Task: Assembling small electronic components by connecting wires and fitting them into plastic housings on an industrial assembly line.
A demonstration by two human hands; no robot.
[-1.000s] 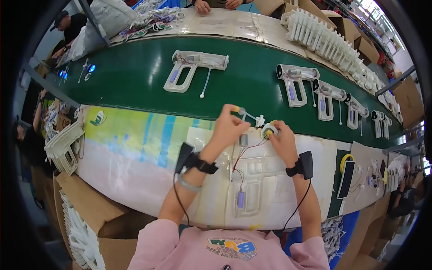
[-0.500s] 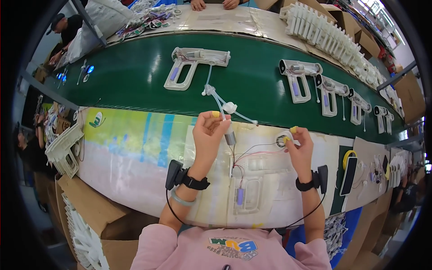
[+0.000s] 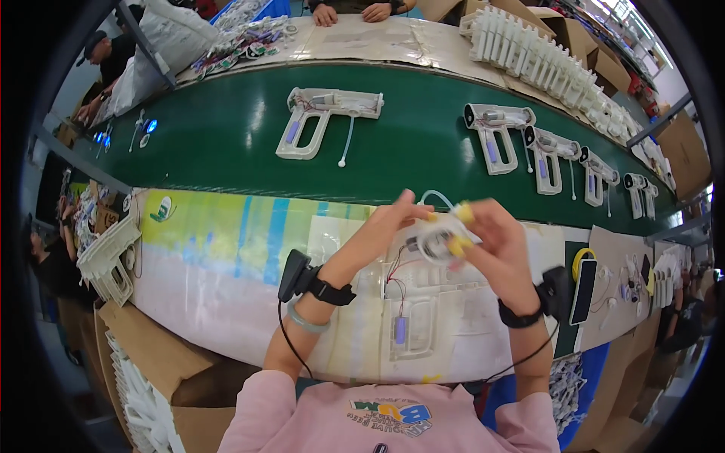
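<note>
My left hand (image 3: 389, 230) is closed at the middle of the bench, its fingers around a silver motor (image 3: 411, 244) that is mostly hidden. A clear tube (image 3: 436, 196) arches up by its fingertips. My right hand (image 3: 498, 245), blurred by motion, pinches a round white part (image 3: 436, 243) with a dark, silvery centre, held against the left fingertips. Yellow covers wrap some fingertips of both hands. Beneath them lies a translucent gun-shaped shell half (image 3: 429, 332). Inside its handle sits a purple battery (image 3: 400, 330), and thin red wires (image 3: 396, 279) run up from there toward my hands.
Beyond the bench, a green belt (image 3: 226, 143) carries a filled gun shell (image 3: 332, 113) and several more (image 3: 498, 136) at right. A phone (image 3: 583, 291) and yellow tape roll (image 3: 583, 264) lie at right. White shells (image 3: 109, 249) stack at left. A co-worker's hands (image 3: 351, 13) rest across the belt.
My right hand has brought the round white part left to my left hand. The motor and tube have come back toward me from over the belt, and my left hand has shifted right.
</note>
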